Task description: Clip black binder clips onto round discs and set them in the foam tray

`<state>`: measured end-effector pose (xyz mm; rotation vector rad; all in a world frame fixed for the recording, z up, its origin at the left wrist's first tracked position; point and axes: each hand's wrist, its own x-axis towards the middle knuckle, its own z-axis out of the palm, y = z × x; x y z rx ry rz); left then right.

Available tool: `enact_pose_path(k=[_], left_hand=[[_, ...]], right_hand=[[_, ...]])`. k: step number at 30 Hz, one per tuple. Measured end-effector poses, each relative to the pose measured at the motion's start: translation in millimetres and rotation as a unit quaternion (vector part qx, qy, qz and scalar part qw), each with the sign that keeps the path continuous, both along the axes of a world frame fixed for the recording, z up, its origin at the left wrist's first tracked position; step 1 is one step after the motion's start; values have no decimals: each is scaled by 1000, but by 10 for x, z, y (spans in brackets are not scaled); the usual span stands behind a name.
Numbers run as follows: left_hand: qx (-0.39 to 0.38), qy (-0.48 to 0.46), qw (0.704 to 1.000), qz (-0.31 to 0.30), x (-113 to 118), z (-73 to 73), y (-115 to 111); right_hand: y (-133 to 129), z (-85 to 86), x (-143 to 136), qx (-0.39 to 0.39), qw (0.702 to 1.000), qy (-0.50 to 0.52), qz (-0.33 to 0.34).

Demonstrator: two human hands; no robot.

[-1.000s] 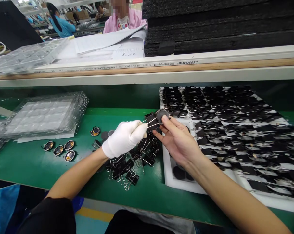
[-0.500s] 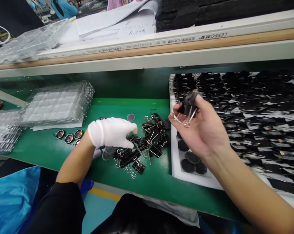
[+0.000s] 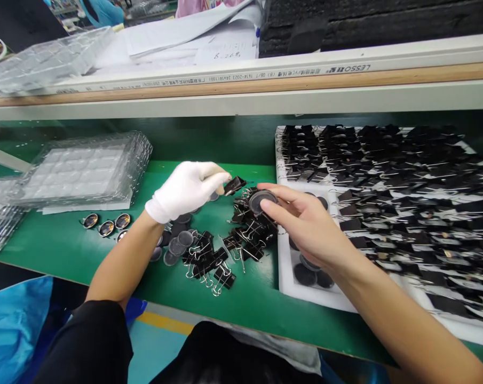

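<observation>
Starting at nine o'clock, the stack of clear blister trays (image 3: 87,170) sits at the far left of the green bench (image 3: 249,304), with a short row of shiny round badges (image 3: 106,224) just in front of it. Half a second ago the gloved left hand (image 3: 185,189) lay low over the clip pile; now it has lifted and pinches one black binder clip (image 3: 234,185) between thumb and fingertips. Under and just right of it, at six o'clock from the glove, lie the loose binder clips (image 3: 225,250) and some dark round discs (image 3: 177,242). The bare right hand (image 3: 305,224), which earlier held a clipped piece up over the tray, has come down and left to meet the glove, gripping a round dark disc (image 3: 261,200) at its fingertips, close beside the held clip. At three o'clock the white tray (image 3: 301,298) of clipped pieces runs off the right edge. Bare green bench stays open along the near edge at six o'clock and behind the hands toward twelve.
</observation>
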<state>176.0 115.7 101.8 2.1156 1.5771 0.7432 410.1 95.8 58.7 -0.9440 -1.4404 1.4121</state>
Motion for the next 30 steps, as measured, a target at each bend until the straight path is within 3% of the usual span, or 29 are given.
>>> enact_pose_path(k=[2,4,9,12,17,21,25,27,30], left_hand=[[-39,-99,994,12,97,50,-97],[-57,-123,991,-10,167,57,-167],[56,10,996,-64,166,25,-206],[47,70,993,-81,153,32,-224],[51,106,991,-57,204,33,-275],[39,79,996,-31,213,22,-255],[-15,12,999,-29,226,31,-258],[-30,-7,998,-61,256,26,-296],[-24,-9,992,-122,318,-2,-374]], right_hand=[[-14,-9,-6,19,999,13,43],[-22,-10,-1,16,995,45,82],[-28,13,56,6,996,39,86],[-26,21,74,1,995,33,92],[-13,34,63,-14,994,34,99],[7,179,168,82,995,-48,39],[43,404,401,168,966,-192,-35],[74,485,507,163,961,-224,-9],[134,535,602,148,958,-231,87]])
